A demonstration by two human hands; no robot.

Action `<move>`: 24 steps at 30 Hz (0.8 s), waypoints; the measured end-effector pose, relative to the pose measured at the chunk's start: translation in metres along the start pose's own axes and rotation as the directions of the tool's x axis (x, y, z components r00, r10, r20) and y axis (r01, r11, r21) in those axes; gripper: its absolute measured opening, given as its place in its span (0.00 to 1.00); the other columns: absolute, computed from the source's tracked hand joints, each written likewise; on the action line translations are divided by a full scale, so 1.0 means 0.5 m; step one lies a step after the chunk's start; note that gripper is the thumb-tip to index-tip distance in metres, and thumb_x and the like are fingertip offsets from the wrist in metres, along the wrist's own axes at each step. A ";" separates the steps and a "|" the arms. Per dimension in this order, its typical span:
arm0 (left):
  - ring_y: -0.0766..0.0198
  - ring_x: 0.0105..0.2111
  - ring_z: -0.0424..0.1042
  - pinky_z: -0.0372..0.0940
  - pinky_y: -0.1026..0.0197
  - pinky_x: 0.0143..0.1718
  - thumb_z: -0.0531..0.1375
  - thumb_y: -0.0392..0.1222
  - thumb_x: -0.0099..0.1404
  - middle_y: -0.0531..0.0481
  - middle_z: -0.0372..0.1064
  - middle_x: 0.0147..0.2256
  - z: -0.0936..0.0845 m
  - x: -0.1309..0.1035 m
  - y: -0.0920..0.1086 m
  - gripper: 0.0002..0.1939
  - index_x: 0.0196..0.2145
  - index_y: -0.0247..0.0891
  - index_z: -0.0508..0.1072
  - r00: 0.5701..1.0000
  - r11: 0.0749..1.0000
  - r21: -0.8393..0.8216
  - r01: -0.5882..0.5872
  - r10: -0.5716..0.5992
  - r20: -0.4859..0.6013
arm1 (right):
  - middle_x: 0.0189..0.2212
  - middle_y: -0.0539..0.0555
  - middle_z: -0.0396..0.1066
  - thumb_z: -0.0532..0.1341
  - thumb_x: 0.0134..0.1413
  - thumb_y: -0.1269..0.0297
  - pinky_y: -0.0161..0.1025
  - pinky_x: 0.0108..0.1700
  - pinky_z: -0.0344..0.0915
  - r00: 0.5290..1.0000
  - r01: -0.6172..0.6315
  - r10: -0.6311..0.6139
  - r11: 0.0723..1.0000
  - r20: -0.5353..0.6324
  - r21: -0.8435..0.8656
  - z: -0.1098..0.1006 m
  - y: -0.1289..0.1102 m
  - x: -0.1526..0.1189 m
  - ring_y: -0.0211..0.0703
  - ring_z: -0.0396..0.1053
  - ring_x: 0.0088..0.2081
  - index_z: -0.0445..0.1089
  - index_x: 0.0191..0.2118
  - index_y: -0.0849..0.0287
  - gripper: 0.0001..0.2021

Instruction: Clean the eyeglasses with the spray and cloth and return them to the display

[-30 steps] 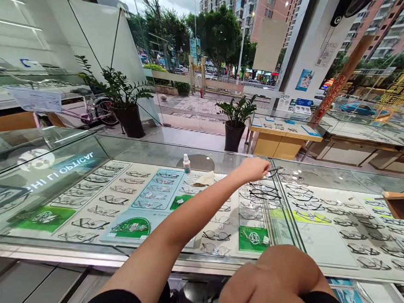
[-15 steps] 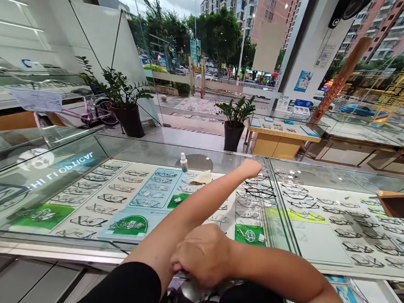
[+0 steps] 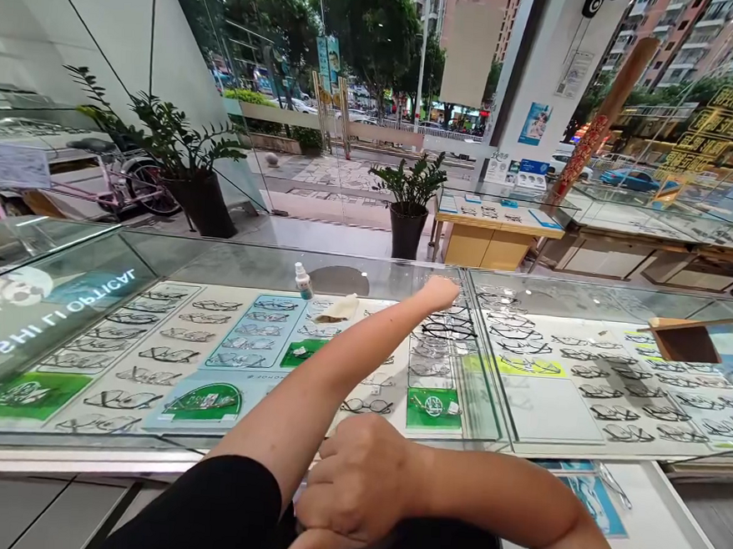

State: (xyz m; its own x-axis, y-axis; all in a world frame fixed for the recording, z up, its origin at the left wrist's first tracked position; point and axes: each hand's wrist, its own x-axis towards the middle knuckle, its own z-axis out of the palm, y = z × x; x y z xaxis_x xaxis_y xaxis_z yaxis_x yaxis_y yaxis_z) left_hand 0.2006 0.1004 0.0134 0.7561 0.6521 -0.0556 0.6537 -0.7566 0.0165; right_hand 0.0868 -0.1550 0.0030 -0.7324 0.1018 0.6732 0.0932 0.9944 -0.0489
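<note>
My left arm reaches across the glass display case (image 3: 155,247). My left hand (image 3: 441,292) is closed near the case's far edge, above rows of eyeglasses (image 3: 449,328); whatever it may hold is hidden. Close to my body, my right hand (image 3: 358,483) has its fingers curled in and its thumb toward the lower left, with nothing seen in it. It is beside my left forearm, near the case's front edge. A small white spray bottle (image 3: 303,281) stands upright on the far part of the case. To its right lies a crumpled pale cloth (image 3: 337,308).
Green cards (image 3: 433,409) lie among the eyeglasses. An open white drawer (image 3: 668,530) juts out at the lower right. A brown tilted box or stand (image 3: 685,340) is at the right. Potted plants (image 3: 406,227) and a wooden display table (image 3: 494,243) stand beyond the case.
The view has shifted right and tilted slightly down. My right hand has turned; its thumb now points out to the lower left. My left hand remains by the far edge.
</note>
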 end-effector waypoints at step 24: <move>0.52 0.38 0.77 0.62 0.58 0.36 0.67 0.43 0.61 0.40 0.82 0.39 -0.055 -0.071 -0.019 0.10 0.39 0.39 0.86 0.994 0.986 -0.161 -0.034 0.017 -0.110 | 0.35 0.54 0.78 0.53 0.66 0.69 0.38 0.30 0.58 0.848 -0.512 0.529 0.833 0.033 -0.210 -0.169 -0.071 -0.101 0.42 0.72 0.31 0.67 0.47 0.58 0.09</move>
State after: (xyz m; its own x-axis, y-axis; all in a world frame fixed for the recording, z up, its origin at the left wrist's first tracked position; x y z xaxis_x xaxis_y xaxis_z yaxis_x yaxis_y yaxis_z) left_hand 0.1686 0.0857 0.0428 0.7659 0.6407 0.0545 0.6237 -0.7608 0.1791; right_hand 0.1773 -0.1977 0.0331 -0.5936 0.6134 0.5209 0.5941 0.7706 -0.2305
